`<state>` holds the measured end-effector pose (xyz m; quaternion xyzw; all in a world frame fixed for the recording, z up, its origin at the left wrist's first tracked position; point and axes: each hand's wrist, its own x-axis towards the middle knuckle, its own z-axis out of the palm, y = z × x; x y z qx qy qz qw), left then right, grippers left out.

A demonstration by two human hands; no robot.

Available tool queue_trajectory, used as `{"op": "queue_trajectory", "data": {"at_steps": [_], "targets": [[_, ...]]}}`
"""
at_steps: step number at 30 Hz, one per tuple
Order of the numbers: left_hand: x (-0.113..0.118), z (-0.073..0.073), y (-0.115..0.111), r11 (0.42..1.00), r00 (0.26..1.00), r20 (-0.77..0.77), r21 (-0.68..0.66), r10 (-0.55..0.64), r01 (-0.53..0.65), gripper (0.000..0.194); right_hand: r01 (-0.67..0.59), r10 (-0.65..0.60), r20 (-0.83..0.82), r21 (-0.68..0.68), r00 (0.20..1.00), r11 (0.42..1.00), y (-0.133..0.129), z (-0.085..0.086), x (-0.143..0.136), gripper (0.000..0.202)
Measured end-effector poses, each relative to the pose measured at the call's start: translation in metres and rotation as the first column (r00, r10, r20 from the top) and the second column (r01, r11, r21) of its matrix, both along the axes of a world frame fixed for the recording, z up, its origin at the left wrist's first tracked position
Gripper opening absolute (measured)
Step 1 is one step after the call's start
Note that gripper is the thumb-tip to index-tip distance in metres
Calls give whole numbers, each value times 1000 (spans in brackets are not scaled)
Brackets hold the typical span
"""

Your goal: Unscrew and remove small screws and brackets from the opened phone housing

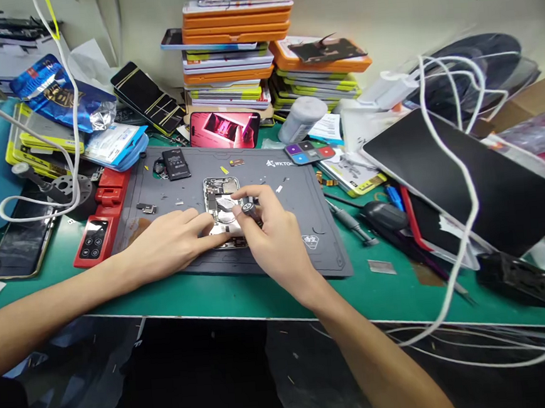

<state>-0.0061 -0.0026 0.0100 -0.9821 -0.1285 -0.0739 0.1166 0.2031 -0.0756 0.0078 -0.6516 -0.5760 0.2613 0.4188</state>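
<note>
My left hand (174, 240) lies flat on the grey mat (304, 252), fingers pressing the opened phone (222, 198) so it does not slide. My right hand (275, 235) is closed around a small screwdriver (251, 209), its tip down in the phone at the mat's middle.

Phone repair shop: opened phone (224, 211), mat (297, 227)

An opened phone (224, 211) lies in the middle of a work mat (302, 227) on the worktop (242, 297). A loose battery (175, 164) lies on the mat near its rear left corner. A lit phone (224, 129) stands just behind the mat's rear edge, with stacked cases (236, 49) behind it. A tablet (478, 175) lies toward the worktop's right edge, and a spare screwdriver (352, 221) lies between it and the mat.
</note>
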Motion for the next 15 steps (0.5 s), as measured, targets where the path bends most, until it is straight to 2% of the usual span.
{"op": "queue_trajectory", "data": {"at_steps": [7,15], "targets": [[0,-1,0,999,999,25,-38,39,-38,29,27,-18,-104,88,994,996,-2,0,0,19],[2,5,1,998,997,54,37,46,-48,22,101,-74,-100,307,992,946,2,-6,3,29]]}}
